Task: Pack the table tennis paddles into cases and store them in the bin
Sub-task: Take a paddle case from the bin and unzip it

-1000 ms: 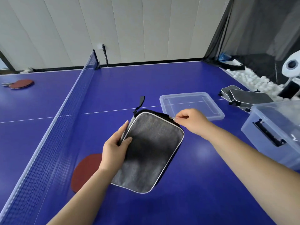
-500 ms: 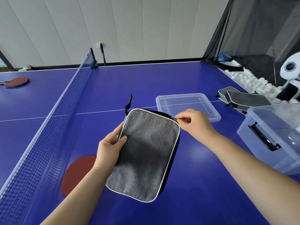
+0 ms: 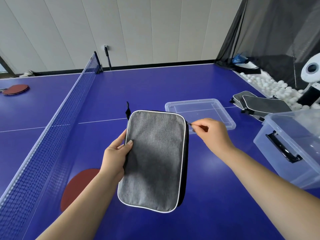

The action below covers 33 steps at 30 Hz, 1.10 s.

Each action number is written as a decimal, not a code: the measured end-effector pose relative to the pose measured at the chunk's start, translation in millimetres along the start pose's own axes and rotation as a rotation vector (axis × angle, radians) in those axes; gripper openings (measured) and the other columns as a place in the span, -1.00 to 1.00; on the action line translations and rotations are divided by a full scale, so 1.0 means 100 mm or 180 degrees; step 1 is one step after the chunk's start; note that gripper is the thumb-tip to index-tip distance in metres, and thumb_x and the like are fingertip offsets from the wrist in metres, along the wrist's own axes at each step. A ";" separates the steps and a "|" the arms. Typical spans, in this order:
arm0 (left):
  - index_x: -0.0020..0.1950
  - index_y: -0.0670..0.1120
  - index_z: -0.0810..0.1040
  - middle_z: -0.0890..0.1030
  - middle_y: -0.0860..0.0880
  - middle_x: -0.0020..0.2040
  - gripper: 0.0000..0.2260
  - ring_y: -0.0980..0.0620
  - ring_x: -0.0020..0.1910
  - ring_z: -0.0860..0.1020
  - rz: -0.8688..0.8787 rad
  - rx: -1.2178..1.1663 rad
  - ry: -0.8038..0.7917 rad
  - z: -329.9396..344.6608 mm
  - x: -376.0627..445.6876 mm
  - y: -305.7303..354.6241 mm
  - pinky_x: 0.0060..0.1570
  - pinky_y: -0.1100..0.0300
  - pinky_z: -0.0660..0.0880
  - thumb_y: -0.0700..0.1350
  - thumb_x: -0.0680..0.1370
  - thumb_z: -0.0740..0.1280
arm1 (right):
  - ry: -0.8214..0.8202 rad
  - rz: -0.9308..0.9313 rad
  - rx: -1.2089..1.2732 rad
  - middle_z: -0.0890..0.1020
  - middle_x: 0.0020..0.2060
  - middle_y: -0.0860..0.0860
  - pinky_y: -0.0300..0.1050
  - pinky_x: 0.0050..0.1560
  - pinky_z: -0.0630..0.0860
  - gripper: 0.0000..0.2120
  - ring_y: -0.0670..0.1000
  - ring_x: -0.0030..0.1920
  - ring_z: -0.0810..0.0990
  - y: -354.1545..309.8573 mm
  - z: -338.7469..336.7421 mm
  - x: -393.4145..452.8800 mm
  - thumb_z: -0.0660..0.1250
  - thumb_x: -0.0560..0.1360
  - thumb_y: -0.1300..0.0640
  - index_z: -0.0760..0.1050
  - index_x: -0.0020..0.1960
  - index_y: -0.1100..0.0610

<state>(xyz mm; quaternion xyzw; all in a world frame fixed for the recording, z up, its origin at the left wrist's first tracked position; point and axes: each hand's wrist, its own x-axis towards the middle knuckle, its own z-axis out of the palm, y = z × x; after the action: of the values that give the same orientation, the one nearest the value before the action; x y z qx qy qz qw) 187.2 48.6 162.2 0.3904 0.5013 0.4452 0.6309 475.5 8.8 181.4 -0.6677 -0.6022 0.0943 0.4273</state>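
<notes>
A grey paddle case (image 3: 154, 160) with white piping is held above the blue table. My left hand (image 3: 116, 153) grips its left edge, thumb on top. At the case's upper right side my right hand (image 3: 212, 132) pinches the zipper pull (image 3: 190, 124). A red paddle (image 3: 76, 186) lies on the table under my left forearm, partly hidden. Two more red paddles (image 3: 15, 89) lie across the net at far left. The clear bin (image 3: 294, 146) stands open at the right.
The bin's clear lid (image 3: 199, 111) lies flat behind the case. Two more grey cases (image 3: 259, 105) are stacked near the table's right edge. The net (image 3: 52, 135) runs along the left. White balls (image 3: 270, 85) and a ball machine (image 3: 311, 73) sit beyond the right edge.
The case has turned clockwise to lie more upright. My right hand has drawn the zipper pull from the top edge round the corner to the right side.
</notes>
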 end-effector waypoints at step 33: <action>0.43 0.17 0.39 0.59 0.11 0.21 -0.54 0.15 -0.21 0.51 -0.0324 -0.1634 0.1855 0.60 0.23 -0.15 -0.28 0.28 0.50 -0.24 0.61 0.18 | -0.0221 0.0903 0.0931 0.63 -0.41 -0.06 -0.08 -0.28 0.54 -0.90 -0.07 -0.35 0.58 -0.14 0.66 -1.07 0.45 0.43 0.17 0.60 -0.27 0.10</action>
<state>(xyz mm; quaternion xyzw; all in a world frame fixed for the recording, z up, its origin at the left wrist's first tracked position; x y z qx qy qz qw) 250.5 63.7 153.0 0.0518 0.5505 0.6165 0.5606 395.7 -57.4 108.8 -0.6730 -0.4965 0.2628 0.4812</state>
